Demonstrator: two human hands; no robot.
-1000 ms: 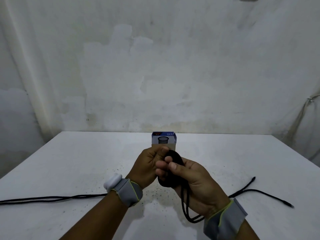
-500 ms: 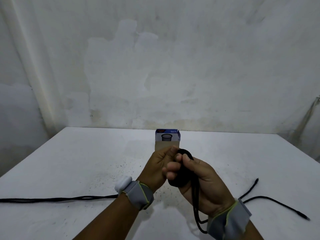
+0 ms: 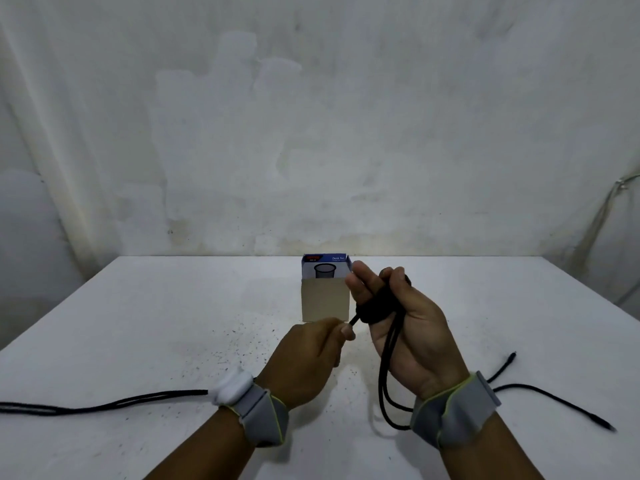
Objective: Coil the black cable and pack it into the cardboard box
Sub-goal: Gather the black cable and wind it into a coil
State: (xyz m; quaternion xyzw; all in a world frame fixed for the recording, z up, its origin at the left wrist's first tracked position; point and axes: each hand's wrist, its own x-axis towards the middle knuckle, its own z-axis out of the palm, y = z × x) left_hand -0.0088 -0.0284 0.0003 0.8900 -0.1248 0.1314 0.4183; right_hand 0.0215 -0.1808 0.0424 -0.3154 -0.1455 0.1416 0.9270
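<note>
Head view. Just right of centre, the right hand (image 3: pixel 408 327) is raised with its palm toward the camera, fingers curled around a wound bundle of the black cable (image 3: pixel 375 311); the index finger stands straighter, above the bundle. Two strands hang from the bundle down to a loop near the right wrist band (image 3: pixel 453 408). At lower centre, the left hand (image 3: pixel 311 358) pinches a strand between thumb and fingertips just beside the bundle. Unwound cable lies on the table (image 3: pixel 138 323), running to the left edge of the frame and out to the lower right, where its free ends rest. The cable looks light, limp and braided, likely to spring loose unless held; a grip across the whole bundle would seem best. The cardboard box (image 3: pixel 325 292) stands upright at centre, behind the hands; whether its top is open cannot be told. The table is white and speckled with dark grit. Behind it rises a stained, patchy whitewashed wall (image 3: pixel 311 133).
</note>
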